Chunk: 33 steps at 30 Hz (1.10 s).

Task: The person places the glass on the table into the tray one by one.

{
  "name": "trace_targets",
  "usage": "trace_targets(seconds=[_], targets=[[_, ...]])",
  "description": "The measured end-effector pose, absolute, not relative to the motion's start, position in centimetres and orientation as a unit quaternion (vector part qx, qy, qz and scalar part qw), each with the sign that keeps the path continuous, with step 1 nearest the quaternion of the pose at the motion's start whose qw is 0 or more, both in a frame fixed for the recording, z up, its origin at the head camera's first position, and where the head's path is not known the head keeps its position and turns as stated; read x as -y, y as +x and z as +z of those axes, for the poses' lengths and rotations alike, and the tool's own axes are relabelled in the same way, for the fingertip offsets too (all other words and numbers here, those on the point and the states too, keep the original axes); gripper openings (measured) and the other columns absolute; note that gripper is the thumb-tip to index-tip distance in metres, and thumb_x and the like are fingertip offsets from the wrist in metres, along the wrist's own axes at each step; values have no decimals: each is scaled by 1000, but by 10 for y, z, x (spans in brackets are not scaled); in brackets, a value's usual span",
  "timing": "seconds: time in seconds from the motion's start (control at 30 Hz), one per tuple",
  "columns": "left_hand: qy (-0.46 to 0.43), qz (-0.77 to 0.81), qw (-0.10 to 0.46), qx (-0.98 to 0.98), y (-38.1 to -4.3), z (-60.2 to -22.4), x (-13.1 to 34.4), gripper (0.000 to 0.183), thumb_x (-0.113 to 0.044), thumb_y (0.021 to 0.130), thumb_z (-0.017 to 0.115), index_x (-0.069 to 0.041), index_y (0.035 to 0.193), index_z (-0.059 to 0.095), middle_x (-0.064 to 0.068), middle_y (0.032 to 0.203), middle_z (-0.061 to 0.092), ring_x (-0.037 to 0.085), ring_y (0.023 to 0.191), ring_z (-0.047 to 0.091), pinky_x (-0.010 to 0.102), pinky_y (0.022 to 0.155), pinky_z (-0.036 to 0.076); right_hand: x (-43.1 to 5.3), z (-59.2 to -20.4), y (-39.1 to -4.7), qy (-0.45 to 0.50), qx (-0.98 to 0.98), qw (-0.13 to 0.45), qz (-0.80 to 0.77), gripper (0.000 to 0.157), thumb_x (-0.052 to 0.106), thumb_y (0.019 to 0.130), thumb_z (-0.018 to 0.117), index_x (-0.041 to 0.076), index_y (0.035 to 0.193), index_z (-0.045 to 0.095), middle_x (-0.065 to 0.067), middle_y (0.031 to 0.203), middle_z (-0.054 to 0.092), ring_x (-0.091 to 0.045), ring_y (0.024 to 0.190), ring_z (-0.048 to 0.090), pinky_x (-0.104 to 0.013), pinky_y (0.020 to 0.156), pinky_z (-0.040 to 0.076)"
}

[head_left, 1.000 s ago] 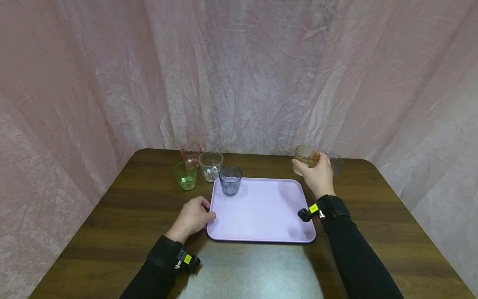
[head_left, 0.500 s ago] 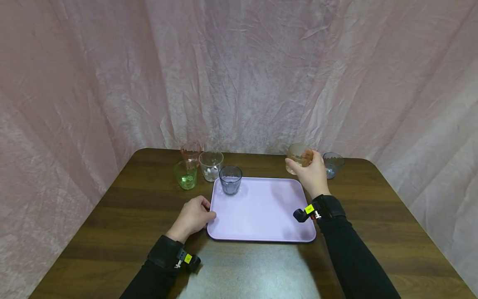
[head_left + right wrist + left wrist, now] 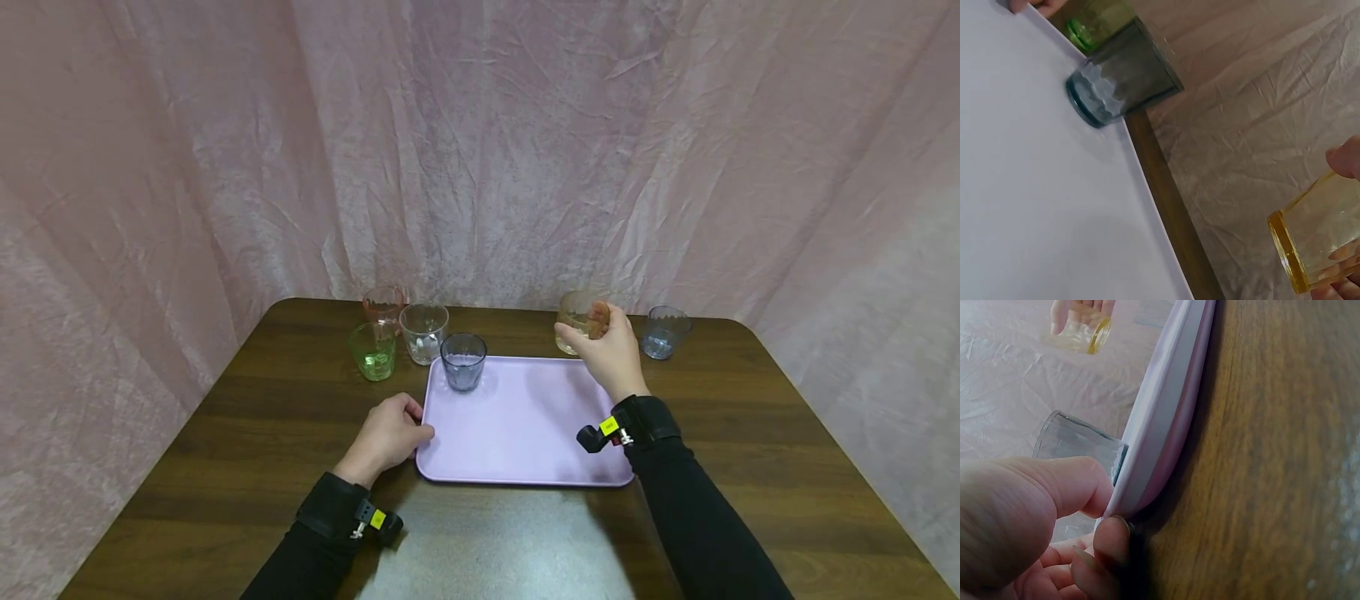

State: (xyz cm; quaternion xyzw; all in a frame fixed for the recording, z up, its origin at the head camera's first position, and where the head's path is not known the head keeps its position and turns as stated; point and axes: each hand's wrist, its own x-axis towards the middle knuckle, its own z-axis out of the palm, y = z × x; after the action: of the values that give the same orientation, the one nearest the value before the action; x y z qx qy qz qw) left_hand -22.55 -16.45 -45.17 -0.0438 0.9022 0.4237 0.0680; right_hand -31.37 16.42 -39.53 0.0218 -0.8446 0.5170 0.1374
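Observation:
My left hand (image 3: 386, 433) pinches the left rim of a lilac rectangular tray (image 3: 525, 437) between thumb and fingers; the left wrist view shows the fingertips at the tray's edge (image 3: 1163, 419). A grey tinted glass (image 3: 462, 367) stands upright in the tray's back left corner. My right hand (image 3: 611, 354) grips a pale amber drinking glass (image 3: 570, 315), thumb on one side and fingers on the other. It is held up just behind the tray's back edge, right of the middle. In the right wrist view the amber glass's thick base (image 3: 1287, 250) hangs clear of the tray.
Left of the tray stand a green glass (image 3: 372, 354), a clear glass (image 3: 424, 333) and a pinkish glass (image 3: 383, 304), close together. A bluish glass (image 3: 665, 333) stands at the back right of the brown wooden table (image 3: 720, 417). Behind hangs a pink curtain (image 3: 480, 167).
My right hand has carried the amber glass leftward, away from the bluish glass, which now shows fully. My left hand and the tray have stayed in place.

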Motion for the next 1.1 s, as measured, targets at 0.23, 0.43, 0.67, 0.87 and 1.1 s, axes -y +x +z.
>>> trace_targets(seconds=[0.23, 0.43, 0.67, 0.87, 1.1], targets=[[-45, 423, 69, -902, -226, -451, 164, 24, -11, 81, 76, -4, 96, 59, 7, 71, 60, 18, 57, 58, 28, 48, 48, -154, -396, -309, 30, 848, 133, 513, 90, 55, 78, 79, 3, 140, 40, -13, 131, 47, -25, 115, 48, -44, 98, 43], [-43, 424, 69, -902, -225, -452, 165, 24, -11, 81, 76, -4, 96, 59, 7, 71, 60, 18, 57, 58, 28, 48, 47, -146, -401, -308, 41, 846, 128, 515, 91, 55, 78, 80, 1, 140, 40, -13, 130, 47, -23, 116, 47, -41, 100, 42], [-40, 425, 66, -902, -225, -451, 165, 23, -10, 80, 76, -4, 95, 59, 7, 70, 60, 18, 56, 58, 28, 48, 48, -139, -406, -307, 42, 849, 119, 513, 91, 54, 78, 80, 2, 141, 39, -11, 130, 47, -20, 118, 46, -37, 103, 41], [-39, 425, 63, -902, -226, -452, 165, 23, -10, 80, 75, -4, 95, 59, 7, 71, 61, 18, 56, 58, 28, 47, 48, -134, -408, -306, 49, 844, 128, 518, 84, 47, 79, 82, 1, 137, 42, -12, 127, 49, -22, 115, 48, -39, 100, 43], [-40, 425, 66, -902, -226, -453, 165, 23, -10, 80, 76, -4, 96, 59, 7, 71, 61, 17, 56, 58, 28, 47, 48, -128, -414, -306, 53, 843, 126, 521, 81, 42, 79, 83, 0, 136, 44, -11, 125, 50, -21, 114, 48, -39, 101, 42]])
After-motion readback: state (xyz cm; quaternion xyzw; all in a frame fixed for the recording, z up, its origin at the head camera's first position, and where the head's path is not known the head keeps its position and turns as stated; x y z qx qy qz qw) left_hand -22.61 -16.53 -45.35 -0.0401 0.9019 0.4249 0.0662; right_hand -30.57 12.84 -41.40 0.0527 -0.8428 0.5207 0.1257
